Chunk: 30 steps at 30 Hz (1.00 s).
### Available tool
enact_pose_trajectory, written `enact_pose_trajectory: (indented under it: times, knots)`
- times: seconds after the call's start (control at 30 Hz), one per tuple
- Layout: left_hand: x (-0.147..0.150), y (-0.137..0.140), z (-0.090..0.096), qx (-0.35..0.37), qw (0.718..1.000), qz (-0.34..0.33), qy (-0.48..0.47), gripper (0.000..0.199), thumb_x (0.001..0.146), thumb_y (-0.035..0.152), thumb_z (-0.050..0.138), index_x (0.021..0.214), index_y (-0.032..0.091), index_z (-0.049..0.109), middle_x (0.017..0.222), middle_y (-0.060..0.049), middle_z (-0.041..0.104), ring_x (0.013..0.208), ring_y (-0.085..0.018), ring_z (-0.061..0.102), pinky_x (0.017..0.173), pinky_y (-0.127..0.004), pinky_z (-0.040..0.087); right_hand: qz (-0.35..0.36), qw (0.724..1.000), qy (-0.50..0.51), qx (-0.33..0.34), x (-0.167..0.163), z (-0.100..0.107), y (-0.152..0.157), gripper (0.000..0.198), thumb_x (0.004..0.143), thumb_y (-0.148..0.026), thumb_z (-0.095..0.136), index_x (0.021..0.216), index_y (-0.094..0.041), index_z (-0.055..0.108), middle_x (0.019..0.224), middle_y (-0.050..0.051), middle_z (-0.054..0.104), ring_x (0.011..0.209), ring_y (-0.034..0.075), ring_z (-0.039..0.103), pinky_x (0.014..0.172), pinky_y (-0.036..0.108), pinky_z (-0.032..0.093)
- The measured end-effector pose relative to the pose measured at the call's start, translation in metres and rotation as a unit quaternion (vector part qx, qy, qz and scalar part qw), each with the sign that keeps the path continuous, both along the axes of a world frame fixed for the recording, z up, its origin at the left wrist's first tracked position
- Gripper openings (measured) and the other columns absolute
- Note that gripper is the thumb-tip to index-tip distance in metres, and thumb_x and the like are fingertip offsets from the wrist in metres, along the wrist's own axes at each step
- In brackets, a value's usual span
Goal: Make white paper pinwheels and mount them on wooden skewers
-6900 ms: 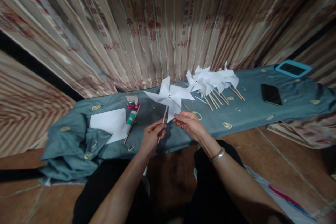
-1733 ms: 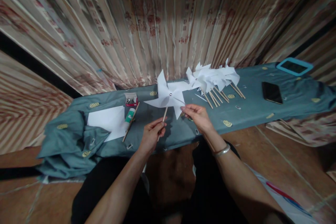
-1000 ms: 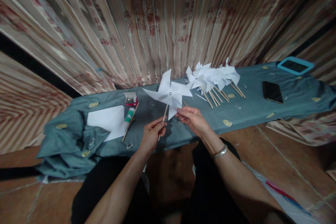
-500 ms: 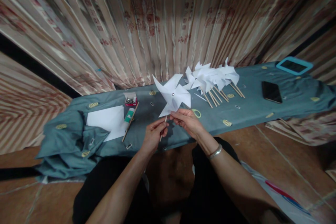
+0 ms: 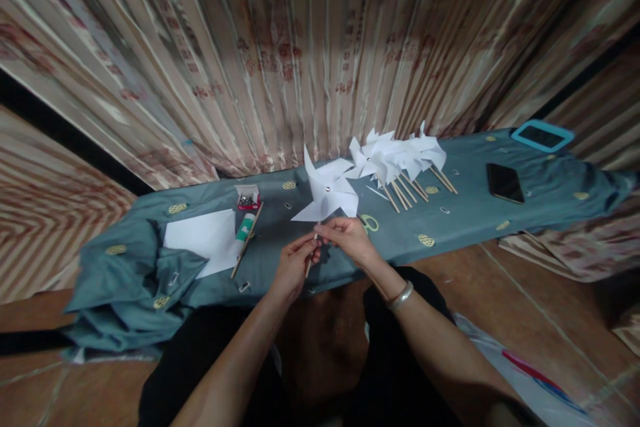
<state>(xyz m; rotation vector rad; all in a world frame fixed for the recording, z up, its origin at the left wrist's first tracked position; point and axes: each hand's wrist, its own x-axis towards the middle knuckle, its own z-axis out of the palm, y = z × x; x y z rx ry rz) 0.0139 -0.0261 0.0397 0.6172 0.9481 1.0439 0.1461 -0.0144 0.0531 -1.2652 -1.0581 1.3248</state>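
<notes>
A white paper pinwheel [image 5: 334, 199] with a shiny pin at its centre stands tilted up over the cloth-covered surface. Its thin wooden stick runs down into my left hand [image 5: 295, 261], whose fingers are closed round it. My right hand [image 5: 346, 237] pinches the same stick just below the paper blades, thumb and fingers together. Green-handled scissors [image 5: 370, 223] lie right behind my right hand, their blades mostly hidden. Farther back to the right, several finished-looking pinwheels [image 5: 395, 155] lie in an overlapping row with their sticks toward me.
To the left are white paper sheets [image 5: 200, 235], a green-and-white glue stick [image 5: 245, 227], a loose wooden stick [image 5: 247, 240] and a small red box of pins [image 5: 249, 199]. A black phone [image 5: 505, 183] and a blue-framed device [image 5: 543, 136] lie right. A patterned curtain [image 5: 300, 67] hangs behind.
The pinwheel's blades have turned round the pin. My right hand has shifted slightly down and left along the stick, while my left hand keeps its hold. The view has tilted a little.
</notes>
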Motion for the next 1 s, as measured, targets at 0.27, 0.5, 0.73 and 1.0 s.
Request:
enact_pose_trajectory:
  times: [0.27, 0.5, 0.73, 1.0]
  knots:
    - [-0.003, 0.01, 0.005, -0.051, 0.996, 0.042, -0.06, 0.022, 0.061, 0.013, 0.079, 0.082, 0.012, 0.075, 0.073, -0.003, 0.071, 0.065, -0.009, 0.062, 0.064, -0.019, 0.05, 0.02, 0.991, -0.113, 0.071, 0.001, -0.019, -0.011, 0.034, 0.068, -0.052, 0.076, 0.064, -0.019, 0.071, 0.057, 0.0, 0.067, 0.048, 0.011, 0.053, 0.048, 0.023, 0.036]
    - [0.011, 0.015, 0.0, -0.046, 0.992, 0.059, -0.103, 0.021, 0.056, 0.014, 0.078, 0.076, 0.011, 0.075, 0.073, -0.003, 0.071, 0.064, -0.01, 0.061, 0.065, -0.02, 0.047, 0.03, 0.983, -0.164, 0.077, -0.003, -0.023, -0.015, 0.026, 0.071, -0.047, 0.074, 0.07, -0.02, 0.073, 0.065, 0.002, 0.072, 0.055, 0.015, 0.06, 0.053, 0.025, 0.042]
    - [0.022, 0.016, 0.001, -0.024, 0.992, 0.049, -0.112, 0.022, 0.054, 0.017, 0.08, 0.075, 0.013, 0.073, 0.073, -0.002, 0.071, 0.07, -0.012, 0.062, 0.074, -0.023, 0.047, 0.021, 0.968, -0.233, 0.086, 0.003, -0.031, -0.013, 0.023, 0.079, -0.04, 0.064, 0.072, -0.019, 0.071, 0.064, 0.001, 0.071, 0.054, 0.013, 0.059, 0.052, 0.023, 0.042]
    - [0.013, 0.012, 0.011, -0.042, 0.995, 0.064, -0.066, 0.038, 0.055, 0.021, 0.084, 0.09, 0.016, 0.073, 0.099, -0.007, 0.072, 0.099, -0.016, 0.062, 0.085, -0.025, 0.042, 0.009, 0.876, -0.481, 0.041, 0.057, 0.015, 0.012, 0.019, 0.08, -0.033, 0.062, 0.076, -0.02, 0.075, 0.072, 0.003, 0.074, 0.068, 0.017, 0.066, 0.06, 0.023, 0.04]
